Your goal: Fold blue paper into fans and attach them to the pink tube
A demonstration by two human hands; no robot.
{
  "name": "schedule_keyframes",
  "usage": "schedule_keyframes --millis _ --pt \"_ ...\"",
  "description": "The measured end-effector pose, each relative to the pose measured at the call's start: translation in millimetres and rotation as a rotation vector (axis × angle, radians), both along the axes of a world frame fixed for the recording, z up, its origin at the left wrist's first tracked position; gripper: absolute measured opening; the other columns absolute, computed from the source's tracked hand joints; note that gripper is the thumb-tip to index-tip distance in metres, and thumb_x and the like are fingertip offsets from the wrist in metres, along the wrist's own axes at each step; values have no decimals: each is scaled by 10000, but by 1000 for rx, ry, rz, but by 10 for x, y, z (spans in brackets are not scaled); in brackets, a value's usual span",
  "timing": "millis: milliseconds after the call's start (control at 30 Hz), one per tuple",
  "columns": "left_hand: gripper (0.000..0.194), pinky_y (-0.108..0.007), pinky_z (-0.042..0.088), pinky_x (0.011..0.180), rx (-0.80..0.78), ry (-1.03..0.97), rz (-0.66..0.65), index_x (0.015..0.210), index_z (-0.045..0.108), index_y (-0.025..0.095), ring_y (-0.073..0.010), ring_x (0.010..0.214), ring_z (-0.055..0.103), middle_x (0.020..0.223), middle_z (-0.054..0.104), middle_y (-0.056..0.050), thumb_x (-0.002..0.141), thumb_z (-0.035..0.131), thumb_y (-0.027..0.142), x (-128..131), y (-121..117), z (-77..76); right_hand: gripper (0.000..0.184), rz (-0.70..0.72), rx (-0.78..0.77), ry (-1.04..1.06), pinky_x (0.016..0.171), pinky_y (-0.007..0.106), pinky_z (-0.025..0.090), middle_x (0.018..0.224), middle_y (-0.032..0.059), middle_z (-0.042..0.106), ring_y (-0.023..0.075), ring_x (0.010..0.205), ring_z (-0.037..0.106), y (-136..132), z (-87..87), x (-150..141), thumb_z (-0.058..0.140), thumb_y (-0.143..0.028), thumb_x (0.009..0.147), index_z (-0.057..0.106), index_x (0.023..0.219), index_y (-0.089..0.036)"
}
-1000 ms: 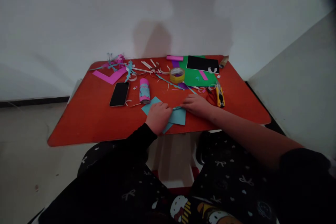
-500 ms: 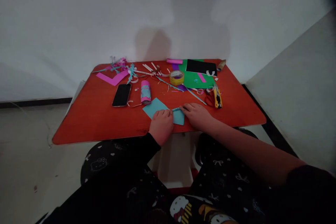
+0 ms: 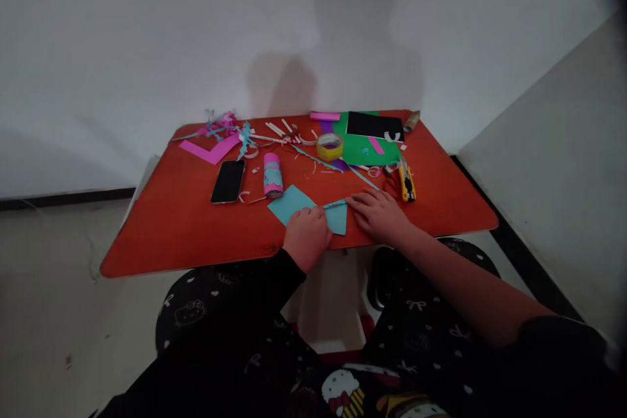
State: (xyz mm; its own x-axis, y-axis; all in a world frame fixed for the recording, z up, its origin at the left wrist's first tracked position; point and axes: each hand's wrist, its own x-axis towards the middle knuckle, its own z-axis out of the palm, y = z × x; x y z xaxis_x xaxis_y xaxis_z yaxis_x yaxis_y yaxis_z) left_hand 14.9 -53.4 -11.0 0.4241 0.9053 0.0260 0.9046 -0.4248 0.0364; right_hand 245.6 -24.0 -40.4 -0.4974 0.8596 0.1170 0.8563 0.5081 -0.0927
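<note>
A sheet of light-blue paper [image 3: 292, 201] lies at the table's near edge. Its far edge is turned up into a narrow folded strip between my hands. My left hand [image 3: 307, 236] is closed, its curled fingers pressing the middle of the sheet and the strip's left end. At the strip's right end, my right hand [image 3: 379, 214] pinches the paper with bent fingers. Just beyond the sheet stands a pink tube [image 3: 273, 175] wrapped with a blue paper band. A yellow box cutter [image 3: 406, 181] lies right of my right hand, beside red-handled scissors [image 3: 390, 184] partly hidden.
On the red table [image 3: 161, 228] are a phone [image 3: 228, 181], a yellow tape roll [image 3: 330, 146], a green sheet [image 3: 357, 153] and a black rectangle [image 3: 375, 125]. Pink paper [image 3: 210, 151] and shredded scraps [image 3: 223, 124] lie at the back left. A white wall [image 3: 147, 46] stands behind.
My right hand has slid right along the folded strip, so more of it shows between my hands. My left hand has shifted slightly right. The view has tilted a little.
</note>
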Motion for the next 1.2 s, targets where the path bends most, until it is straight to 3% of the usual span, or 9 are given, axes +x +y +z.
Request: schedule_keyframes --millis 133,267,467,700,1200 --pt "296 -427 447 783 -5 -8 -13 1168 663 89 -312 988 643 1068 695 -156 927 538 209 -3 1 15 485 -80 15 -41 1138 571 338 1490 72 603 368 1442 421 -26 4 95 459 -464 1023 590 1449 -275" --pt "375 -436 466 832 -3 -48 -14 1272 630 83 -310 1034 652 1151 708 -171 941 531 227 -48 -17 -15 499 -125 11 -65 1120 566 363 1514 63 582 368 1441 433 -20 -8 144 444 -481 1027 570 1469 -287" --pt "443 -449 409 1098 9 -156 -46 1372 599 143 -276 1279 608 1412 651 -128 957 537 287 -213 -81 -105 476 -138 -3 -63 1128 561 368 1524 50 575 353 1445 439 -17 -7 144 426 -452 1035 582 1458 -299" --pt "443 -520 313 1183 22 -156 -8 1380 608 237 -297 1340 576 1400 670 -81 965 548 379 -364 -121 -109 470 -135 -4 -46 1158 549 349 1506 34 594 338 1434 450 -5 -19 133 410 -433 1039 593 1450 -298" --pt "362 -588 288 1158 4 -190 22 1280 663 261 -316 1244 614 1292 733 -83 946 596 383 -420 -108 -7 439 -162 -105 48 1147 605 383 1504 29 595 338 1465 445 68 -19 207 413 -374 1037 641 1399 -278"
